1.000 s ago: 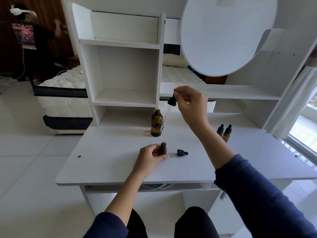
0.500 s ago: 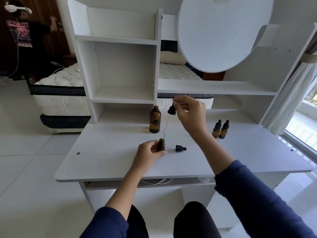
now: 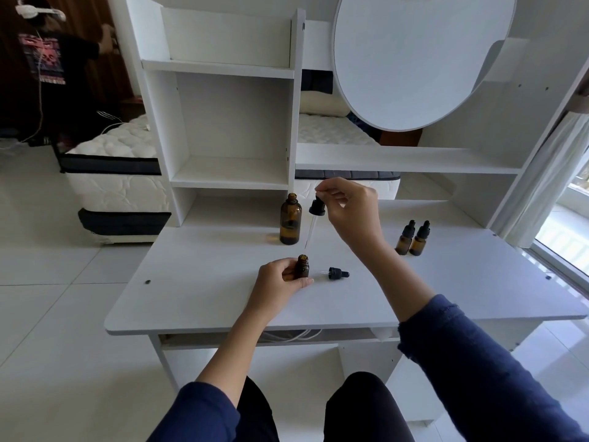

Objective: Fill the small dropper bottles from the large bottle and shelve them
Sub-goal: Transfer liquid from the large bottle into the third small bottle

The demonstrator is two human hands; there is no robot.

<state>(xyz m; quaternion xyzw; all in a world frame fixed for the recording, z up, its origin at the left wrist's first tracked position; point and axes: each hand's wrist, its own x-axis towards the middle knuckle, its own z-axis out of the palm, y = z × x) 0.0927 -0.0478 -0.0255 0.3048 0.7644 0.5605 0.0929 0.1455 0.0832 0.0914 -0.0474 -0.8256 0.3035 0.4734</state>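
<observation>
Head view, I log: left hand (image 3: 280, 280) gripping uncapped small dropper bottle (image 3: 302, 267) on desk (image 3: 204, 282); right hand (image 3: 350, 212) pinching dropper (image 3: 316, 209) just beside large bottle (image 3: 290, 223)

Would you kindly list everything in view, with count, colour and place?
large bottle: one, amber, desk rear.
small open bottle: one, amber, desk front.
capped small bottles: two, amber, desk right.
long dropper: one, black-capped, above desk.
small dropper: one, black, on desk.
desk: one, white.
shelf unit: one, white, desk rear.
round panel: one, white, above.
mattress: one, white, behind.
other person: one, far left.
left hand: one, holds small open bottle.
right hand: one, pinches long dropper.
</observation>
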